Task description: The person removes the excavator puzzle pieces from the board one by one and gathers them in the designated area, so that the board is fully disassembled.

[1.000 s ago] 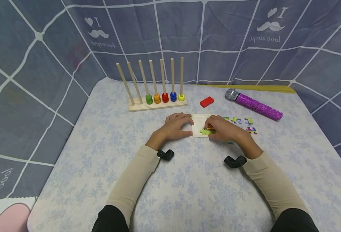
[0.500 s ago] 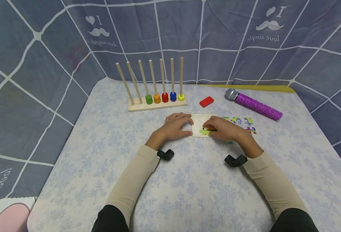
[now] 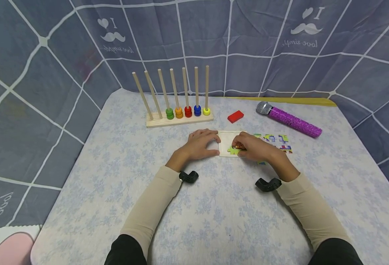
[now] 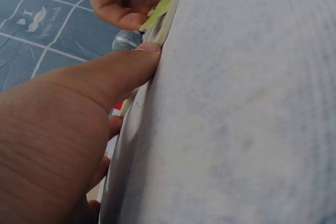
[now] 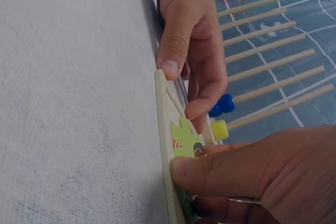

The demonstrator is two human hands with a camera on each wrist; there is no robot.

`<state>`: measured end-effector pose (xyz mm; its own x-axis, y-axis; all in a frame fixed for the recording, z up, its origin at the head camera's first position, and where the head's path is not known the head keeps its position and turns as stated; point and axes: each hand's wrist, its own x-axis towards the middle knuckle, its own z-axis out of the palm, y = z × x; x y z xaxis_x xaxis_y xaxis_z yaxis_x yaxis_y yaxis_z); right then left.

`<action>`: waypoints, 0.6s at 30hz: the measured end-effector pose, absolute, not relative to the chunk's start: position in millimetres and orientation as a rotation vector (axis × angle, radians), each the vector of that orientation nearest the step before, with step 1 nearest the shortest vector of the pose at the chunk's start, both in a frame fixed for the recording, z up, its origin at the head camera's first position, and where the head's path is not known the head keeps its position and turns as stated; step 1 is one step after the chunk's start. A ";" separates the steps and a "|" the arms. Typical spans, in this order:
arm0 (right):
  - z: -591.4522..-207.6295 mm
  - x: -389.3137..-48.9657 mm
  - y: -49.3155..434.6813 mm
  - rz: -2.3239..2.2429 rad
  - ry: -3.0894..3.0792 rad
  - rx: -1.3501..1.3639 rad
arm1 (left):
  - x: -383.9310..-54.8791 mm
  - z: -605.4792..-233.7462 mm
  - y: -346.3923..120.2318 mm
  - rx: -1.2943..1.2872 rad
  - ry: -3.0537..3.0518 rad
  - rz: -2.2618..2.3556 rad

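Note:
A shallow pale wooden puzzle tray (image 3: 225,138) lies in front of me in the head view. My left hand (image 3: 201,144) holds its left end, thumb at the near corner and index finger at the far one. Inside the tray is a green jigsaw puzzle piece (image 5: 181,135), its printed picture partly covered. My right hand (image 3: 255,147) pinches at this piece, with the thumb (image 5: 197,174) low on it and the other fingers curled on the far side. The right hand hides the tray's right part. In the left wrist view, the piece's green edge (image 4: 159,13) shows tilted above the tray rim.
Several loose puzzle pieces (image 3: 283,138) lie right of the tray, partly behind my right hand. Beyond stand a wooden peg stand (image 3: 181,120) with coloured beads, a red block (image 3: 235,116) and a purple glittery microphone (image 3: 293,121). A patterned curtain (image 3: 207,36) borders the table's back.
My right fingers shift slightly on the green puzzle piece and cover a bit more of its picture. The left hand and the tray stay in place.

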<state>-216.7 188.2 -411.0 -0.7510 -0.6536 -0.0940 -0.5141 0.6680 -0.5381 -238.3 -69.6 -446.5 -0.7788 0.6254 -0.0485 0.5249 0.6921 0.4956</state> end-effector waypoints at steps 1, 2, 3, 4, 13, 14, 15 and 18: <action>-410.9 -216.3 188.0 -0.716 2.606 -0.944 | -238.5 -446.8 -69.6 0.926 2.690 0.687; -410.6 -215.7 187.5 -0.713 2.607 -0.953 | -238.6 -447.3 -69.7 0.926 2.692 0.682; -410.2 -215.2 187.1 -0.707 2.609 -0.958 | -238.8 -447.8 -69.7 0.926 2.692 0.677; -409.8 -214.7 186.6 -0.699 2.610 -0.965 | -238.7 -448.3 -69.6 0.926 2.692 0.677; -406.5 -211.2 187.2 -0.615 2.673 -1.068 | -238.3 -449.6 -69.4 0.925 2.697 0.678; -406.4 -211.0 187.5 -0.618 2.678 -1.077 | -238.3 -449.7 -69.4 0.924 2.697 0.678; -406.5 -210.9 187.8 -0.622 2.682 -1.088 | -238.3 -449.7 -69.4 0.923 2.698 0.678; -406.8 -210.8 187.8 -0.634 2.690 -1.108 | -238.1 -449.6 -69.2 0.923 2.698 0.675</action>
<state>-210.8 187.8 -406.8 -0.7115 -0.7026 0.0101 -0.6332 0.6349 -0.4426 -238.1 -69.2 -449.6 -0.7815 0.6219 -0.0493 0.5255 0.6988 0.4853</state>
